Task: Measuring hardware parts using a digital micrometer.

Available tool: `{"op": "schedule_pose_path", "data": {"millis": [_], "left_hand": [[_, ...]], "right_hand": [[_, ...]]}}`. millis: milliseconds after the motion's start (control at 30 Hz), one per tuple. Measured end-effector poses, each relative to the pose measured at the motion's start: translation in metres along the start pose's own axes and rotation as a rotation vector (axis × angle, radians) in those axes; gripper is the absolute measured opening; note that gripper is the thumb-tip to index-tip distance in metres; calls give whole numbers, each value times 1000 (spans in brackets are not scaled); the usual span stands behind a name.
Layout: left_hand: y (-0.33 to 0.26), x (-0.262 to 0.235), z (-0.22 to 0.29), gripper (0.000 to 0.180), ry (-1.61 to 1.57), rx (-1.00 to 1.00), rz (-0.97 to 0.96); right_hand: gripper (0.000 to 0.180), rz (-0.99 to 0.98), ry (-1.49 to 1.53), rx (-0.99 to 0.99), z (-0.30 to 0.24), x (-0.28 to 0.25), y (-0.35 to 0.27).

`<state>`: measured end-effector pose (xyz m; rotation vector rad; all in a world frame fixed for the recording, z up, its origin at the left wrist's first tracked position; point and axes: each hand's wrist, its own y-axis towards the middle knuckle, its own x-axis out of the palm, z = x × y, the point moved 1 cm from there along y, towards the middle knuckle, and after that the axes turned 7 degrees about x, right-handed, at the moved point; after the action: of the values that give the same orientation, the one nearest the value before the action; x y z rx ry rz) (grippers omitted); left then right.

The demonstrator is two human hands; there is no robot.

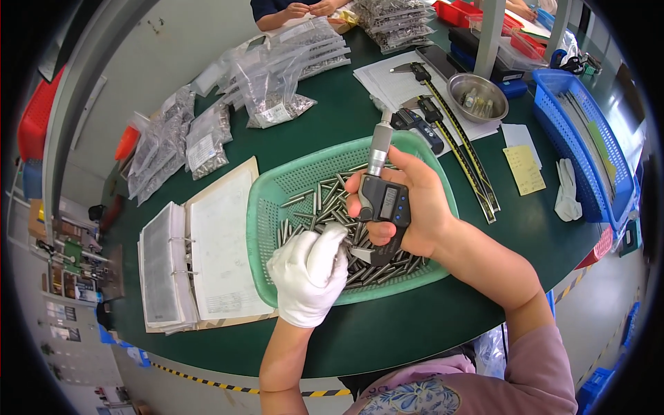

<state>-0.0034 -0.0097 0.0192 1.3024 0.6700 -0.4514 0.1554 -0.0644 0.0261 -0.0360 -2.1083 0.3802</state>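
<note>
My bare right hand [427, 200] is wrapped round a digital micrometer [380, 149]. Its silver thimble points away from me, and its dark body with a small display faces up. My left hand [304, 280], in a white glove, is closed with fingertips pinched close beside the micrometer's frame. Whatever sits between those fingertips is hidden by the glove. Both hands are over a green perforated plastic basket [261, 257], which holds many loose, slim metal pins [319, 199] lying in all directions.
Left of the basket lies an open ring binder [225, 256]. Bags of metal parts [273, 104] stand behind. Calipers [453, 142] rest on papers near a metal bowl [477, 97]. A blue basket [546, 104], a yellow note [523, 169] and a white glove [567, 190] are at right. Another person's hands [310, 9] show at the far side.
</note>
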Motion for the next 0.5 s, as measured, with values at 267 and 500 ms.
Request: {"op": "schedule_pose_path", "data": {"millis": [267,500], "left_hand": [[0,2,2,25,112,37,-22],[-1,2,2,25,94,34,-21]], "right_hand": [[55,1,23,5,0,0,-1],[54,-7,2,9,1,0,-1]]}}
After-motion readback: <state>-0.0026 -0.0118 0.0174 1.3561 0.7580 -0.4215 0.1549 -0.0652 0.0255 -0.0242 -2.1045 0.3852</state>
